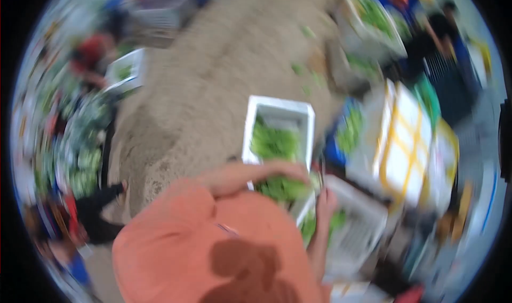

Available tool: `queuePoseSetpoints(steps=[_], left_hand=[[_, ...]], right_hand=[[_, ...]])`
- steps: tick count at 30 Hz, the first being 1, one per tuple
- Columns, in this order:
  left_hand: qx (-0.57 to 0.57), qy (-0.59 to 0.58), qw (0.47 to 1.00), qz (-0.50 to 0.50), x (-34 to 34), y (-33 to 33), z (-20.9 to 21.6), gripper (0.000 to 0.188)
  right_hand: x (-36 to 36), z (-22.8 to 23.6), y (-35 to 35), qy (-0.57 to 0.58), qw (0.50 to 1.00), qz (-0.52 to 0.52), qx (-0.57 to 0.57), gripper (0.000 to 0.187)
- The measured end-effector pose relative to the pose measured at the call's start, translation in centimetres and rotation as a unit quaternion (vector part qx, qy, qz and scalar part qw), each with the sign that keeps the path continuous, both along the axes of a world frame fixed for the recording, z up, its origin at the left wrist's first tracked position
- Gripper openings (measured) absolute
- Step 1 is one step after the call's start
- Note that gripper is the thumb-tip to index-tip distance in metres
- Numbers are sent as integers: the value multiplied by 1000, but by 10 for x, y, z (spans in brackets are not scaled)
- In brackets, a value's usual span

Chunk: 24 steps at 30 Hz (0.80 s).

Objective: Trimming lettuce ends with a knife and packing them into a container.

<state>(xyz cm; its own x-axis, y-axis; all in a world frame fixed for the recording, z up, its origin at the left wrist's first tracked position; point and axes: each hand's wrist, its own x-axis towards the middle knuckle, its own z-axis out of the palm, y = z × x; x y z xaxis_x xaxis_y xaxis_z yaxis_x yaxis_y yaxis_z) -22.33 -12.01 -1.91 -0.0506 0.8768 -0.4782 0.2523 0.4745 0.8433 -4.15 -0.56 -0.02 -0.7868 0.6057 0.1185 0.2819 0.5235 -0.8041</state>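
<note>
A bunch of leafy greens (280, 188) lies in front of my orange shirt, its pale stem end pointing right. My left hand (292, 171) is closed over the bunch near that end. Just right of the stems, my right hand (326, 200) is closed on a thin, blade-like tool (322, 170) that points away from me; blur hides its exact shape. Beyond my left hand stands a white foam box (312, 123) with more green leaves (273, 140) inside. Below my right hand, loose greens (337, 220) lie at a white plastic crate (365, 217).
To the right stand a blue crate of greens (349, 127) and foam boxes bound with yellow tape (408, 143). Farther back is another box of greens (373, 15). People work at the left (90, 55) and far right (445, 31). Vegetables (85, 164) are heaped at left; leaf scraps (306, 31) dot the brown ground.
</note>
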Motion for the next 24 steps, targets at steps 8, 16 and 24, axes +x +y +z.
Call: queuePoseSetpoints(steps=[8,16,24], left_hand=[[91,-65,990,90,5,-18,51,50],[100,13,995,21,31,-2,62,50],[118,9,992,-43,44,20,73,46]], right_hand=[[13,55,-30,-14,996,-20,88,26],[49,66,-28,-70,993,-25,97,27],[77,67,-23,-29,992,-83,90,27]])
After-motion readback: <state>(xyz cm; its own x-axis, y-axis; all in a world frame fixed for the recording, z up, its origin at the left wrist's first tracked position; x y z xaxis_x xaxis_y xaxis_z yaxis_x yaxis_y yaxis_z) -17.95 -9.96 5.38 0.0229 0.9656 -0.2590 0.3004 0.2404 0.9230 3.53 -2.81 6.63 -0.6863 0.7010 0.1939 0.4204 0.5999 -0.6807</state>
